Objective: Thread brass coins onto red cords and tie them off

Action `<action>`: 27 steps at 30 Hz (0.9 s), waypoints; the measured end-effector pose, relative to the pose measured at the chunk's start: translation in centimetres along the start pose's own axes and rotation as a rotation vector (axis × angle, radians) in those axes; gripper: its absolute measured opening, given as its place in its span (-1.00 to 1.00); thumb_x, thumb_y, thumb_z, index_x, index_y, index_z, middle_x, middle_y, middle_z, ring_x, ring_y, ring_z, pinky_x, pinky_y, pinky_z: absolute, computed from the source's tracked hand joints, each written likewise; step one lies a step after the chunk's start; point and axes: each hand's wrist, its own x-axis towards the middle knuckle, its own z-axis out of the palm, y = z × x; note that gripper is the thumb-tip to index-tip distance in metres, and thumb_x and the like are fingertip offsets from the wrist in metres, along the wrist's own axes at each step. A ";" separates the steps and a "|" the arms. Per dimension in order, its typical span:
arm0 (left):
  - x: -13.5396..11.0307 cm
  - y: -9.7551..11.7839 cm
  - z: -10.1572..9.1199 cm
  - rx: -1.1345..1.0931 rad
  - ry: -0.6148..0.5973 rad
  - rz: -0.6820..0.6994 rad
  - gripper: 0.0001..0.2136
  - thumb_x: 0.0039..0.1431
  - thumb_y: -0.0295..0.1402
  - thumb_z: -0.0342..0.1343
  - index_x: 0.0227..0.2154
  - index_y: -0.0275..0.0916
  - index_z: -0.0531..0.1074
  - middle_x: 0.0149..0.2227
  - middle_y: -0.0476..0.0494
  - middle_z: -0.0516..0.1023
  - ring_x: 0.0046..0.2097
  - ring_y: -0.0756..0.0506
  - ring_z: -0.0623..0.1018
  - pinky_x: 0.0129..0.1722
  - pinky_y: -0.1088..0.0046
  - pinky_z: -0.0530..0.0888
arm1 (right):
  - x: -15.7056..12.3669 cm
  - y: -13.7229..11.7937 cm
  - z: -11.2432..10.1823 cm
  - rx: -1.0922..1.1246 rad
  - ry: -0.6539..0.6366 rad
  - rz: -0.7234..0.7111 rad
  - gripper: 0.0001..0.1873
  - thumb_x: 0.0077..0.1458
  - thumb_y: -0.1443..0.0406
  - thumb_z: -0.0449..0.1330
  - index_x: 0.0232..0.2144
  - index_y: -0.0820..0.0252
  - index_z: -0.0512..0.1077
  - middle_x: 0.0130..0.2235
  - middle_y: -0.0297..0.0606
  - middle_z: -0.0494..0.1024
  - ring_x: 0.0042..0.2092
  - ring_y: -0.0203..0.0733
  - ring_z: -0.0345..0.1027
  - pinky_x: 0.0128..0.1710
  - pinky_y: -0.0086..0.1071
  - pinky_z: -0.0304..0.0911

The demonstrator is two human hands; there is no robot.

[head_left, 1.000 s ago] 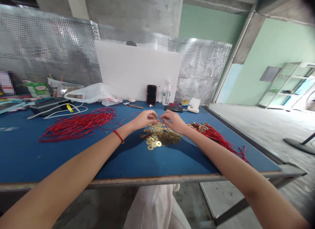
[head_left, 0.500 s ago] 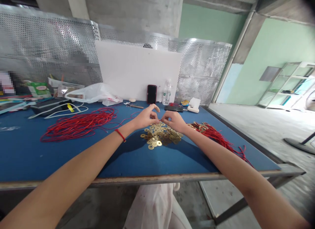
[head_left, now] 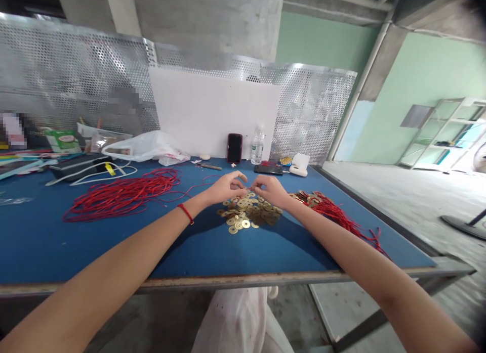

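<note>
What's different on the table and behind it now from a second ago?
The left hand has lifted its index finger away from its thumb, and the right hand has drawn into a pinch. What they hold is too small to tell. A dark shape beyond the white board moved right. The coins, red cord and phone stayed put.

We've got a thin red cord bracelet (head_left: pixel 186 213) on the left wrist (head_left: pixel 196 203), seems to have a tiny goldish bit, then bare forearms (head_left: pixel 148 246) and loose, creased whitish clothing (head_left: pixel 233 322) over our legs, faintly smudged.
</note>
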 end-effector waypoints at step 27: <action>0.3 0.0 -0.2 0.037 0.183 0.060 -0.78 -0.06 -0.26 0.23 -0.39 -0.32 0.49 -0.39 -0.16 0.59 -0.30 -0.13 0.57 -0.23 0.34 0.49 | -0.1 -0.5 -0.1 0.111 0.219 0.030 -0.83 0.13 0.35 0.03 -0.25 0.20 0.40 -0.30 -0.26 0.51 -0.25 -0.23 0.37 -0.20 -0.37 0.21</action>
